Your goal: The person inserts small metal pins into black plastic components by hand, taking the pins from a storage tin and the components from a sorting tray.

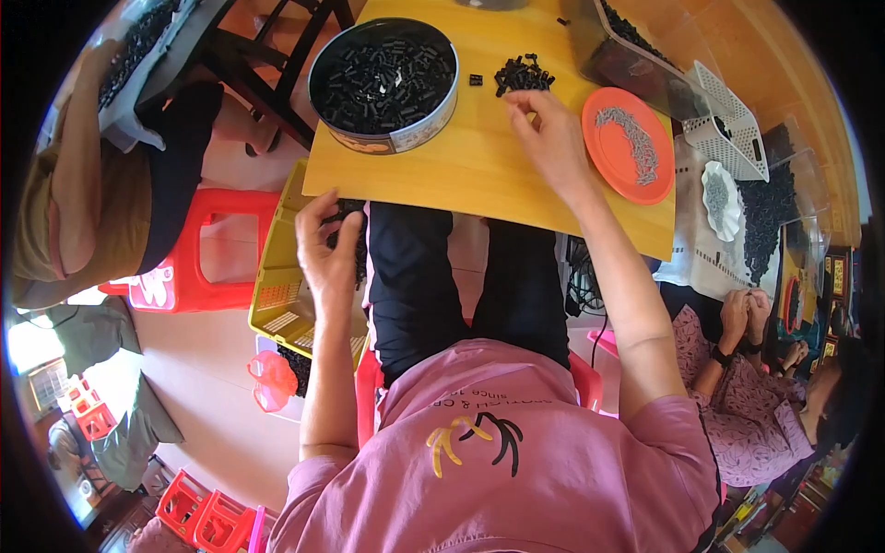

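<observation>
My left hand [324, 247] hangs at the table's left front edge, over a yellow plastic crate [267, 309] that holds small black pieces. Its thumb and fingers are apart, and I see nothing gripped between them. On the table, my right hand [549, 146] is at the near side of a small pile of black tube-like pieces [524, 74], its fingers curled together; whatever they may hold is hidden. Left of that pile lie a couple of loose black pieces [476, 80]. A round tin [424, 138] full of similar pieces stands at the table's left.
Right of my hand, an orange-red plate [599, 152] carries small grey metal parts. Beyond it are a clear bin [636, 74] and a white perforated basket [751, 157]. Co-workers sit at both sides. A red stool [207, 267] stands left of the crate.
</observation>
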A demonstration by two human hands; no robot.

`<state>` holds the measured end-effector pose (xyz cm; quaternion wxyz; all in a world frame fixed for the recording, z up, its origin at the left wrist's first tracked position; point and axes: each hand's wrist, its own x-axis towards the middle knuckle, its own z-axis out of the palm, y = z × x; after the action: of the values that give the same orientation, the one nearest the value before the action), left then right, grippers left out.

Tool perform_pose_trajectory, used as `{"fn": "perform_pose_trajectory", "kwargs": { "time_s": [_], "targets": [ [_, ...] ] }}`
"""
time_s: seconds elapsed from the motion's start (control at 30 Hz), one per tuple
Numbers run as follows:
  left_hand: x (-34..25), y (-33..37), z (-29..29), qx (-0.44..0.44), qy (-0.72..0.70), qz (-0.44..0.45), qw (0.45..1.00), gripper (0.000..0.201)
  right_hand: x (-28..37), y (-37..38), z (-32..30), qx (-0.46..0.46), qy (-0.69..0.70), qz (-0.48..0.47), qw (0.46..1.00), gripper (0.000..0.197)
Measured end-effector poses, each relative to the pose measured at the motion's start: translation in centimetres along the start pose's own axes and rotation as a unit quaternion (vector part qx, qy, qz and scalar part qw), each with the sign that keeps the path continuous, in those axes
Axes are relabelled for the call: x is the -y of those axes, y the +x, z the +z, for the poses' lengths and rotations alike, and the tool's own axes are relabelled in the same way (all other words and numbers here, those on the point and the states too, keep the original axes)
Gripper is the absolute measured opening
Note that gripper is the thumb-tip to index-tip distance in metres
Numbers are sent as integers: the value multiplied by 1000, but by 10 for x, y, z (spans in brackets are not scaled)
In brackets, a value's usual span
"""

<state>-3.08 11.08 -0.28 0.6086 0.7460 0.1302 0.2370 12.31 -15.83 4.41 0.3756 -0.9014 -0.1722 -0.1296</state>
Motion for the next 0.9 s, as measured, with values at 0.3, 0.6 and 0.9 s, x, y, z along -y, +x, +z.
{"fn": "perform_pose_trajectory", "kwargs": {
  "time_s": [0.3, 0.6, 0.9],
  "targets": [
    [1, -19, -13, 23, -45, -68, 996, 26, -25, 27, 16, 9, -228, -69, 971, 20],
    [-36, -19, 57, 182, -136, -53, 972, 24, -4, -5, 2, 35, 116, 9, 993, 19],
    [-71, -3, 116, 250, -240, 10, 938, 27, 33, -56, -37, 133, 581, 256, 761, 18]
  ]
}}
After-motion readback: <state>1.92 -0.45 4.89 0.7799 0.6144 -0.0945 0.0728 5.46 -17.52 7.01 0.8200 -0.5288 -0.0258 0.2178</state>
